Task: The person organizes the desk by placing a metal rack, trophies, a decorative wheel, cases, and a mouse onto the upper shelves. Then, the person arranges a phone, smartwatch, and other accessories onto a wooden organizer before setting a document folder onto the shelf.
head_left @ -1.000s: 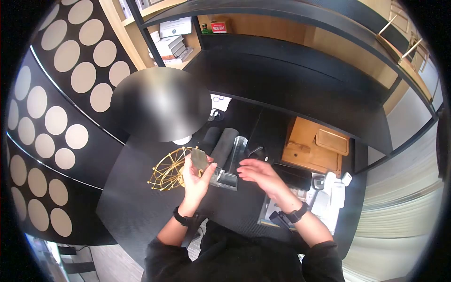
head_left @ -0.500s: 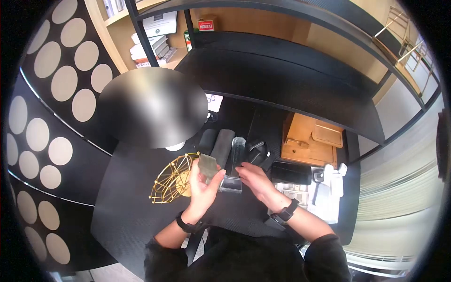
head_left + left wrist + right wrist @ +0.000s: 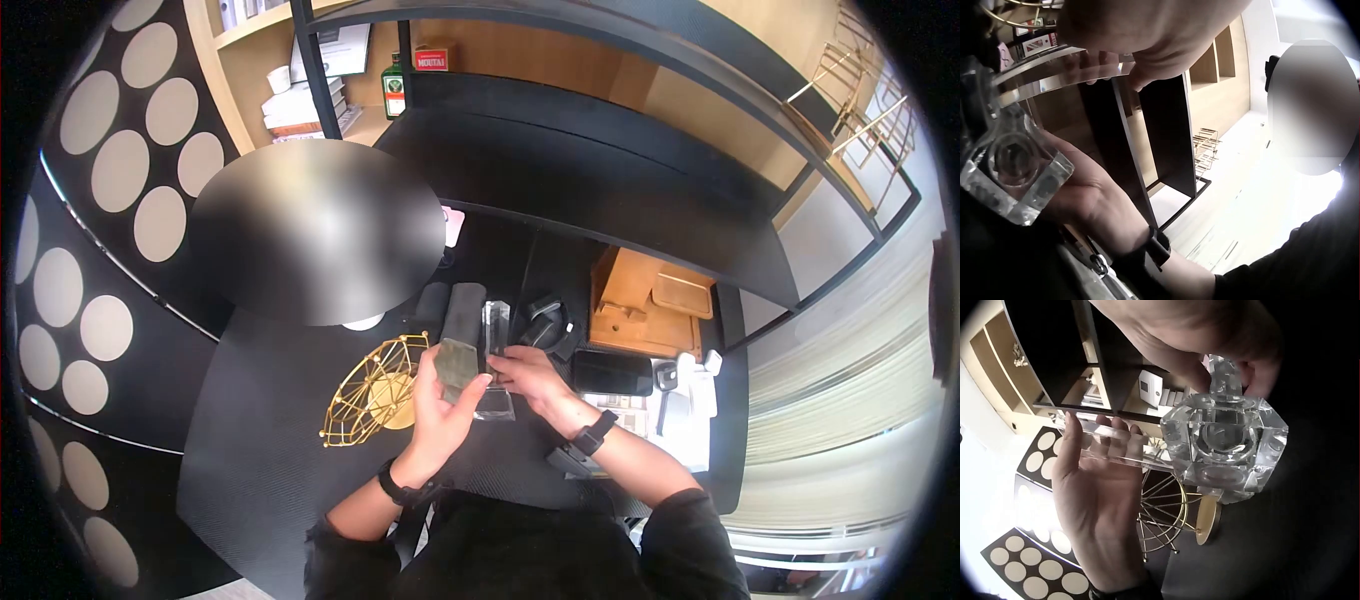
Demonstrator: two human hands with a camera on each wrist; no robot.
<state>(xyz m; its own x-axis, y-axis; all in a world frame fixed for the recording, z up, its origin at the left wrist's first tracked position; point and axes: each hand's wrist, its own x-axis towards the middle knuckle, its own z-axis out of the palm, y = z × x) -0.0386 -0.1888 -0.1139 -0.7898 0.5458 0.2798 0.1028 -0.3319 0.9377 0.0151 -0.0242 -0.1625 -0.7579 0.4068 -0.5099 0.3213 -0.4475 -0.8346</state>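
Observation:
A flat clear crystal plate (image 3: 457,366) with angled edges is held in my left hand (image 3: 442,418), thumb on one side and fingers on the other. My right hand (image 3: 535,378) pinches the narrow bar of a clear crystal piece (image 3: 496,325) just to the right of the plate. In the right wrist view, this crystal piece (image 3: 1225,440) shows a faceted block with a round hollow, and the fingers hold its narrow part. The left wrist view also shows the faceted block (image 3: 1019,159), close to the plate (image 3: 1063,75).
A gold wire basket (image 3: 385,395) stands left of the hands. Behind them lie dark grey rolls (image 3: 465,312). A black cable bundle (image 3: 545,325), a dark phone-like slab (image 3: 612,372), a wooden organiser (image 3: 640,310) and white gadgets (image 3: 690,390) occupy the right side. A shelf (image 3: 590,205) spans the back.
My right hand has moved left from open air and closed its fingers on the bar of the crystal piece. The left hand still holds the plate, now nearer the right hand. The head view has shifted.

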